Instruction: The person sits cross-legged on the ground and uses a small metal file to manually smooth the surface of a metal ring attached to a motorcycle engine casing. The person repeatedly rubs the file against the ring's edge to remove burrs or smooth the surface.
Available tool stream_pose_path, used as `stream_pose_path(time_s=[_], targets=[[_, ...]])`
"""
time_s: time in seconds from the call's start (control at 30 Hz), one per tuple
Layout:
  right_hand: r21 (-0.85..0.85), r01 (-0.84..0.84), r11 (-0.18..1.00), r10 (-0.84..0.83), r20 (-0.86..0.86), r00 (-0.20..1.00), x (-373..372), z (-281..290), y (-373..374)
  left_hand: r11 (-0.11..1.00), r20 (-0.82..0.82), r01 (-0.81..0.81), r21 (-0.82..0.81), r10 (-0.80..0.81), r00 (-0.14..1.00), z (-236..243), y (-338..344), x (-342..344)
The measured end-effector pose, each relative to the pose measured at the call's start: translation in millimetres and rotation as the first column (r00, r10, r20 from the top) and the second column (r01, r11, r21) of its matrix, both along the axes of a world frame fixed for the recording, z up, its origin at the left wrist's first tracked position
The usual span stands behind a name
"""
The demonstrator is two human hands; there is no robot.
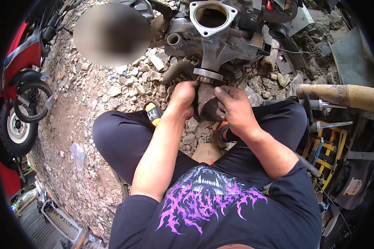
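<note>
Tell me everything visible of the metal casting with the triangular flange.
The bulky metal casting looks grimy grey-brown and stands among rubble at the top of the view. Its paler triangular flange has three corner holes around a large round opening. A short open tube juts at left; a neck runs down to a bright round disc. The left hand is close beneath that disc; contact is unclear.

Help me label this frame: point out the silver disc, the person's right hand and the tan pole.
Silver disc (207,75): head view, middle of its visible side.
Right hand (235,111): head view, back of the hand.
Tan pole (338,95): head view, about midway along its length.
</note>
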State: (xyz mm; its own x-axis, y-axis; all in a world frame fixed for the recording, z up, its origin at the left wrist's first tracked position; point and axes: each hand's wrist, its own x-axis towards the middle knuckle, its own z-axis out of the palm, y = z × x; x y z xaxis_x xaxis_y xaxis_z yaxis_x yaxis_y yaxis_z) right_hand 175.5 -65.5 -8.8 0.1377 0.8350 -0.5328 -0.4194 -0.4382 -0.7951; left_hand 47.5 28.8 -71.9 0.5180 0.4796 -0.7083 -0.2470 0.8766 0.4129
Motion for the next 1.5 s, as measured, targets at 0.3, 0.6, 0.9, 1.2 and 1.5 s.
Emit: stream_pose_path(time_s=[0.3,0.6,0.9,1.2,1.5], targets=[[-0.009,0.04,0.999,-0.04,-0.028,0.999,-5,10,4,0.999,0.008,-0.039,-0.014,0.039,0.999,-6,-3,0],[-0.046,0.039,0.998,-0.042,-0.077,0.996,7,15,3,0.993,-0.033,-0.091,0.071,0.094,0.995,8,-12,-3],[-0.02,-0.016,1.0,0.015,-0.045,0.999,-1,-8,6,0.987,-0.056,-0.085,0.134,0.093,0.994,-21,1,-3],[0.037,-0.022,0.999,0.021,0.021,1.0,-6,-22,17,0.986,-0.039,-0.068,0.151,0.075,0.996,-27,2,-2],[-0.012,0.077,0.997,-0.078,-0.082,0.994,3,-19,14,0.991,-0.028,-0.034,0.132,0.038,0.999,-20,0,-4]])
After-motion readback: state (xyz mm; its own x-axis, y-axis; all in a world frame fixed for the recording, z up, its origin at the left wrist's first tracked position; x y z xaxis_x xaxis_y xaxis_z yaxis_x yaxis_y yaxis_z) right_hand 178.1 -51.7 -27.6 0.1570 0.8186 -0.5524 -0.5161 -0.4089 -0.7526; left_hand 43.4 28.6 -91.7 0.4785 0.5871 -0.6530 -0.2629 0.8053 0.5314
